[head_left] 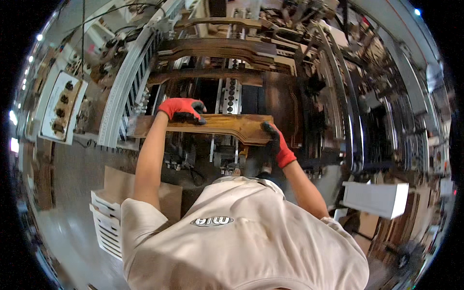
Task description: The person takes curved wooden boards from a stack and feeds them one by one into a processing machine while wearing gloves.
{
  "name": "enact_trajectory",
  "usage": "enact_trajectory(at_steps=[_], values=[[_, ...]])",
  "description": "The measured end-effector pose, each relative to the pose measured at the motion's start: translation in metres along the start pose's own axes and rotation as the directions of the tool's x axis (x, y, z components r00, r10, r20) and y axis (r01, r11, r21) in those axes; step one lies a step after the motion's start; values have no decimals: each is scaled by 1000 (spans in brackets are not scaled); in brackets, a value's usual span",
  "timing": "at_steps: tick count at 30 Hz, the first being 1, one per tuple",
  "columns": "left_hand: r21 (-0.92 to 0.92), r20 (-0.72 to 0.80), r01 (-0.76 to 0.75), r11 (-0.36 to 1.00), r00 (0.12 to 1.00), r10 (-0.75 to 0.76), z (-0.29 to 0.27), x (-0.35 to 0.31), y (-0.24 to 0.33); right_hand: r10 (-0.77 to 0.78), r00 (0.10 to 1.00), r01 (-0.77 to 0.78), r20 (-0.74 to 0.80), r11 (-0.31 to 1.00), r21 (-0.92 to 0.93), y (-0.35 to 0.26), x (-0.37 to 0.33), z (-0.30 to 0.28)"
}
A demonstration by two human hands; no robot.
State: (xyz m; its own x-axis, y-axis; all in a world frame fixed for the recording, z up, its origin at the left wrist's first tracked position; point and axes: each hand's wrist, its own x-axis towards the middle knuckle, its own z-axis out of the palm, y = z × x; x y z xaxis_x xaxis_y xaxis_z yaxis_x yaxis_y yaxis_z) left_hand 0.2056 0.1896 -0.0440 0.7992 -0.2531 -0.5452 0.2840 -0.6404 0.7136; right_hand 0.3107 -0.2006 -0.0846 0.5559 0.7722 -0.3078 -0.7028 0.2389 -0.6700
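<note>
A wooden piece (233, 124) is lying crosswise before the person, showing glossy amber-brown grain, a curving near edge and layered lines. The right hand (276, 141) is gripping its right end; the left hand (183, 110) is curving over it, its grip unclear.

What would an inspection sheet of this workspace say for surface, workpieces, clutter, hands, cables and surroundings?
Surface: metal machine frame, boards lying across it.
Workpieces: near wooden boards, apparently stacked, with a curved near edge; farther wooden boards beyond.
Clutter: white slotted crate and cardboard at lower left; white box at right.
Hands: red gloves, dark fingers; left hand at the near boards' top, thumb and fingers apart; right hand gripping their right end.
Cables: dark cable hanging upper left.
Surroundings: pale panel with dark knobs, left; grey floor.
</note>
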Motion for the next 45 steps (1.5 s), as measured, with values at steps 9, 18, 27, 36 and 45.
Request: enact_trajectory(at_steps=[9,18,27,36,45], values=[[-594,-479,-93,799,-757,-444,150,-21,58,117,991,-112,61,991,-67,-3,27,-34],[78,-627,-941,329,-303,-718,148,37,14,-185,907,387,377,717,-579,-41,23,-14],[269,-416,-936,229,-327,-849,127,85,-70,-177,916,380,361,674,-633,-54,50,-12],[91,-429,-976,196,-216,-877,143,74,8,105,679,698,727,-399,-594,-95,47,56],[-488,-195,-404,774,-813,-548,119,20,76,29,738,672,674,-122,-730,-99,73,55]])
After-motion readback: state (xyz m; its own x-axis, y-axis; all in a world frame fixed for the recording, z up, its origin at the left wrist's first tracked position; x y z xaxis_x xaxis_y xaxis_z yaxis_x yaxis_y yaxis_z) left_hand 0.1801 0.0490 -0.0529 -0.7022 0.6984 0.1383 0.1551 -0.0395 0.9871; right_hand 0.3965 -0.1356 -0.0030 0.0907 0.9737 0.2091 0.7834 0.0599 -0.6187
